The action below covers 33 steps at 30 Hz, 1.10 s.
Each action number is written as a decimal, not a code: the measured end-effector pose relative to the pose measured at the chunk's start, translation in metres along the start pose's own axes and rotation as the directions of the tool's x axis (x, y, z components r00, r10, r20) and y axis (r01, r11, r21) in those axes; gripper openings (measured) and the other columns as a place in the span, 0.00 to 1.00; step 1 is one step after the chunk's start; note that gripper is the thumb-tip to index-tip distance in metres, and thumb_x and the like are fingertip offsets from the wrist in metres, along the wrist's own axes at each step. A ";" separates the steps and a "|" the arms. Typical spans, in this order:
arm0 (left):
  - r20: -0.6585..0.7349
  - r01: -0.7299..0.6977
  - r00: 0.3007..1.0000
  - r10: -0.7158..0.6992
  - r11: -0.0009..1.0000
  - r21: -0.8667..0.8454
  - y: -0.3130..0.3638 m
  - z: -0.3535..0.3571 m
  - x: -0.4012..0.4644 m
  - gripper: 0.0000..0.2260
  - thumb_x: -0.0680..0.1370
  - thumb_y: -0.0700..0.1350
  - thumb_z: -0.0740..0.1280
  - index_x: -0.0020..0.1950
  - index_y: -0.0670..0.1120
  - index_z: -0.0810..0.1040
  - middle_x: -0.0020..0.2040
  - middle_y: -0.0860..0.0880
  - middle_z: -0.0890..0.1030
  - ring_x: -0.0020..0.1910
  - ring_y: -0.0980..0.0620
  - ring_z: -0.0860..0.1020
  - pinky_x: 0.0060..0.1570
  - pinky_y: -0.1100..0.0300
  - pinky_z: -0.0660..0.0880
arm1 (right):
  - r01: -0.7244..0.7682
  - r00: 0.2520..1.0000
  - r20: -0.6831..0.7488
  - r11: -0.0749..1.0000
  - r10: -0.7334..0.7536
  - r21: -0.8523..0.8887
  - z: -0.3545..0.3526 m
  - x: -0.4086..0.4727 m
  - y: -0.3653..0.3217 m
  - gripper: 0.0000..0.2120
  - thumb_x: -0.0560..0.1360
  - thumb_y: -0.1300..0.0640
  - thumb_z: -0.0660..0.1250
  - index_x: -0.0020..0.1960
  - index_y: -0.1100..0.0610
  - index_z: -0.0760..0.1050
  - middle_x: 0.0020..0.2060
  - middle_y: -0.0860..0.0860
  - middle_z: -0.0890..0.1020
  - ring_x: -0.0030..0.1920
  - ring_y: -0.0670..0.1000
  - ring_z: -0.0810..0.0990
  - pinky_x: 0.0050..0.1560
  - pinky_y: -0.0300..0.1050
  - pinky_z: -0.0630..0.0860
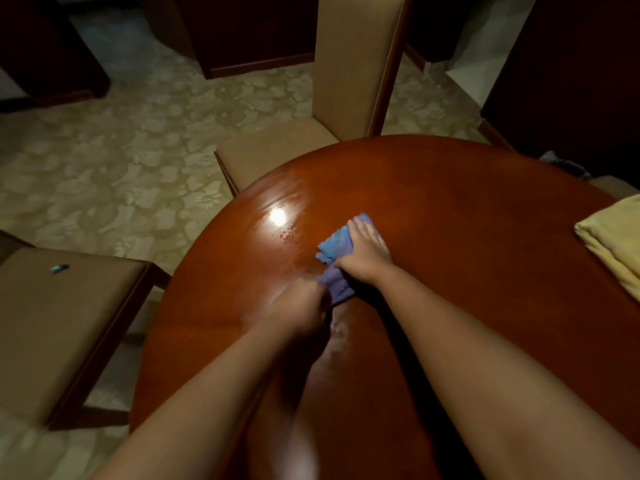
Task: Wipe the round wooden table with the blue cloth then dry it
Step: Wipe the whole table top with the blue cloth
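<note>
The round wooden table [467,209] fills the middle and right of the head view, glossy, with wet streaks near its left side. A blue cloth [334,247] lies stretched on it near the middle. My right hand [365,252] presses flat on the cloth's far part, fingers straight. My left hand [301,311] grips the cloth's near end in curled fingers. A folded yellow cloth [613,237] lies at the table's right edge.
A beige upholstered chair [349,74] stands at the table's far side. Another beige seat [59,323] is at the left, with a small dark object [59,269] on it. Patterned carpet [138,161] covers the floor. Dark furniture lines the back.
</note>
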<state>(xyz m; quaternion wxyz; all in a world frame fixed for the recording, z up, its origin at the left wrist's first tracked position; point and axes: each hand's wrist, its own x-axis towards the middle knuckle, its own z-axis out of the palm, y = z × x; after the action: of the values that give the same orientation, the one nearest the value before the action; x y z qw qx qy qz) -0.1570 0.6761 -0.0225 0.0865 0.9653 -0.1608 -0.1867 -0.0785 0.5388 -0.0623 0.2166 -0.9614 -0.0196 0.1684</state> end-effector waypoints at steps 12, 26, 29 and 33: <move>-0.069 -0.022 0.998 0.015 0.995 -0.101 -0.063 -0.007 0.016 0.08 0.74 0.42 0.62 0.42 0.38 0.77 0.42 0.35 0.78 0.42 0.35 0.77 0.37 0.53 0.67 | 0.026 0.999 -0.039 0.988 -0.020 0.155 0.007 0.046 -0.050 0.28 0.79 0.51 0.60 0.77 0.53 0.57 0.78 0.47 0.52 0.77 0.45 0.49 0.73 0.42 0.49; -0.074 -0.060 0.996 0.052 0.992 -0.113 -0.133 -0.025 0.031 0.12 0.78 0.46 0.62 0.42 0.38 0.75 0.43 0.35 0.78 0.44 0.35 0.77 0.38 0.51 0.69 | -0.001 0.978 -0.173 0.836 0.114 0.549 0.034 0.093 -0.109 0.26 0.66 0.76 0.54 0.38 0.48 0.80 0.59 0.51 0.81 0.62 0.54 0.76 0.62 0.46 0.73; -0.069 -0.066 0.996 0.059 0.991 -0.112 -0.138 -0.025 0.030 0.11 0.78 0.45 0.62 0.42 0.38 0.75 0.43 0.36 0.77 0.44 0.36 0.76 0.39 0.50 0.70 | 0.025 0.976 -0.194 0.829 0.101 0.558 0.034 0.091 -0.115 0.27 0.63 0.76 0.53 0.32 0.47 0.79 0.57 0.56 0.82 0.62 0.55 0.77 0.62 0.49 0.74; -0.063 -0.096 0.994 0.089 0.989 -0.109 -0.144 -0.024 0.024 0.11 0.79 0.44 0.61 0.41 0.39 0.75 0.42 0.37 0.77 0.44 0.36 0.76 0.37 0.54 0.65 | 0.050 0.974 -0.210 0.832 0.081 0.553 0.042 0.087 -0.122 0.28 0.64 0.77 0.56 0.25 0.46 0.78 0.47 0.56 0.85 0.55 0.55 0.81 0.58 0.52 0.76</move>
<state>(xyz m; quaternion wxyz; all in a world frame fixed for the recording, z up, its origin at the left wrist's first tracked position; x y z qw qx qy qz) -0.0866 0.8050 -0.0415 0.1537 0.9554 -0.1921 -0.1631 -0.0063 0.6756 -0.0735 0.4855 -0.8700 0.0627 0.0587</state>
